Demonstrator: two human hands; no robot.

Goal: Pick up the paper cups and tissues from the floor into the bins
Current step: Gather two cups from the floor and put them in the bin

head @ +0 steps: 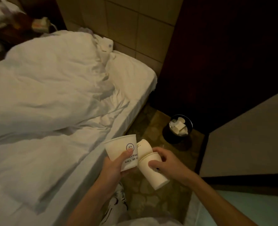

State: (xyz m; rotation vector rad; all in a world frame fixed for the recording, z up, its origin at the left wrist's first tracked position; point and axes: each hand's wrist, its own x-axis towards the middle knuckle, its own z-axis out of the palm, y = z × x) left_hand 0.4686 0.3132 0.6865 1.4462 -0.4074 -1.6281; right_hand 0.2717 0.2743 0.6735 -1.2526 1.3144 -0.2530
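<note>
While left hand (113,167) grips smiley cup (121,149) upright, right hand (167,162) curls round tilted cup (154,176), base pointing near-right; bin (167,134) sits far-right past both hands, right hand nearer, tissues (179,126) inside.

Looks like a hotel-type bedroom: a bed (56,144) with a rumpled white duvet (45,75) fills the left side, with a padded panel wall (122,25) at its far end. There's patterned carpet (153,193) alongside it, and a small black bin (171,134) against dark wood furniture (224,54) on the right.
</note>
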